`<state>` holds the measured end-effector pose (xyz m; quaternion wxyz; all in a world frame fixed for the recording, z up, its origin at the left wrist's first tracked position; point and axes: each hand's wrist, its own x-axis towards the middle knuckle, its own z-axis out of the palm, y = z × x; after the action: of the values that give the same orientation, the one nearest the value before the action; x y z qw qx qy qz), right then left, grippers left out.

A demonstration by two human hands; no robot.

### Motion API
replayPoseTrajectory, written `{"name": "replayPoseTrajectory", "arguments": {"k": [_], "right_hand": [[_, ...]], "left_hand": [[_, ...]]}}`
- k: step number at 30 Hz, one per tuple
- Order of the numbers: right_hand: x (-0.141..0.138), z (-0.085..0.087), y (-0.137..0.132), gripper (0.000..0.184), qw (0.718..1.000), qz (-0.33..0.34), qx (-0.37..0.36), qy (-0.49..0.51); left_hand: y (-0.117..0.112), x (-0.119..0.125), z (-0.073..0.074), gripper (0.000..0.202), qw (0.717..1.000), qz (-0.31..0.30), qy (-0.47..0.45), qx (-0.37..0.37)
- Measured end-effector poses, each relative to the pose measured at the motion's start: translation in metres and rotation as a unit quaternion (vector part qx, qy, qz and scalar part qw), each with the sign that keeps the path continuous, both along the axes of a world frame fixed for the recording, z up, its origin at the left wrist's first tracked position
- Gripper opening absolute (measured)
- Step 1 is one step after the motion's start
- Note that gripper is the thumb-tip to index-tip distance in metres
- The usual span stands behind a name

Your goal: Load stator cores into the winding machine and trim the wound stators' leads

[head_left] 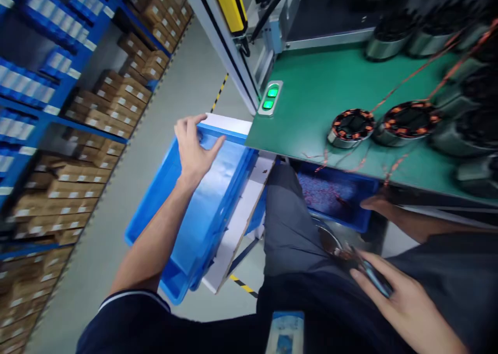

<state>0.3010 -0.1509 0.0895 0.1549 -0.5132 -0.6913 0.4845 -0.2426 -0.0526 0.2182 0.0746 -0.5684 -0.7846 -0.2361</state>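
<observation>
My left hand (194, 149) is over the far end of a blue plastic tray (134, 229), thumb and fingers apart. Its fingertips are near the tray's far rim and a white board (229, 123), and I see nothing held in it. Low on the right, my right hand (408, 302) is closed around pliers (375, 279) with dark handles, held above my lap. Their jaws are blurred. On the green worktop (311, 95) sit two stators with copper windings, a smaller one (351, 128) and a larger one (410, 123), wire ends trailing over the front edge.
More stators (391, 35) crowd the worktop's right side. A switch box (271, 98) with two lit green buttons sits at its left corner, beside a metal frame post (225, 43). Below is a blue bin (363, 222) with wire scraps. Shelves of cartons (116, 105) line the left.
</observation>
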Motion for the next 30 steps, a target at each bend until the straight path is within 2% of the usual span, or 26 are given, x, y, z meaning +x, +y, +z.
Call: {"name": "replayPoseTrajectory", "arguments": {"k": [1,2,4,6,7,9,11,13,15,17,19,21,22,23,24,25,28,30], "right_hand": [[-0.007,0.007,0.004,0.048,1.000,0.014,-0.012,-0.001],[-0.014,0.013,0.008,0.048,0.999,0.028,-0.022,-0.002],[-0.021,0.024,0.013,0.046,0.998,0.048,-0.025,-0.008],[-0.020,0.034,0.015,0.044,0.998,0.061,-0.025,-0.022],[-0.016,0.039,0.015,0.044,0.997,0.061,-0.029,-0.029],[-0.004,0.048,0.012,0.047,0.998,0.035,-0.044,-0.043],[0.014,0.052,0.007,0.055,0.996,-0.013,-0.067,-0.053],[0.032,0.052,0.002,0.061,0.993,-0.055,-0.092,-0.054],[0.048,0.049,-0.003,0.063,0.990,-0.082,-0.106,-0.043],[0.056,0.049,-0.005,0.062,0.989,-0.111,-0.099,-0.024],[0.058,0.057,-0.005,0.055,0.987,-0.140,-0.073,-0.005],[0.054,0.075,0.000,0.039,0.985,-0.169,-0.026,0.012],[0.050,0.087,0.004,0.029,0.983,-0.184,0.010,0.020],[0.045,0.101,0.009,0.022,0.977,-0.202,0.055,0.027],[0.038,0.116,0.015,0.019,0.972,-0.208,0.101,0.033],[0.030,0.130,0.022,0.018,0.970,-0.200,0.133,0.043],[0.002,0.162,0.042,0.037,0.984,-0.055,0.158,0.059],[-0.014,0.169,0.050,0.030,0.980,0.008,0.183,0.075]], "left_hand": [[0.004,0.034,0.005,0.078,0.997,-0.077,-0.012,0.017],[0.008,0.070,0.011,0.074,0.989,-0.146,-0.028,0.001],[0.021,0.138,0.021,0.075,0.970,-0.229,-0.059,-0.050],[0.041,0.190,0.024,0.086,0.966,-0.229,-0.084,-0.081],[0.052,0.208,0.022,0.088,0.966,-0.221,-0.088,-0.097],[0.074,0.226,0.014,0.081,0.967,-0.213,-0.085,-0.113],[0.086,0.228,0.007,0.070,0.967,-0.215,-0.084,-0.106],[0.082,0.221,0.004,0.062,0.965,-0.217,-0.120,-0.084],[0.061,0.213,0.005,0.057,0.944,-0.236,-0.219,-0.069],[0.028,0.213,0.006,0.057,0.882,-0.274,-0.378,-0.064],[-0.010,0.223,0.003,0.066,0.788,-0.293,-0.536,-0.080],[-0.046,0.243,-0.005,0.075,0.687,-0.293,-0.651,-0.137],[-0.062,0.255,-0.010,0.075,0.648,-0.292,-0.683,-0.168],[-0.075,0.267,-0.015,0.073,0.625,-0.294,-0.698,-0.192],[-0.086,0.279,-0.019,0.070,0.621,-0.300,-0.695,-0.203],[-0.093,0.290,-0.023,0.066,0.636,-0.311,-0.677,-0.200],[-0.101,0.309,-0.028,0.054,0.722,-0.374,-0.564,-0.144],[-0.099,0.311,-0.029,0.039,0.759,-0.416,-0.486,-0.118]]}}
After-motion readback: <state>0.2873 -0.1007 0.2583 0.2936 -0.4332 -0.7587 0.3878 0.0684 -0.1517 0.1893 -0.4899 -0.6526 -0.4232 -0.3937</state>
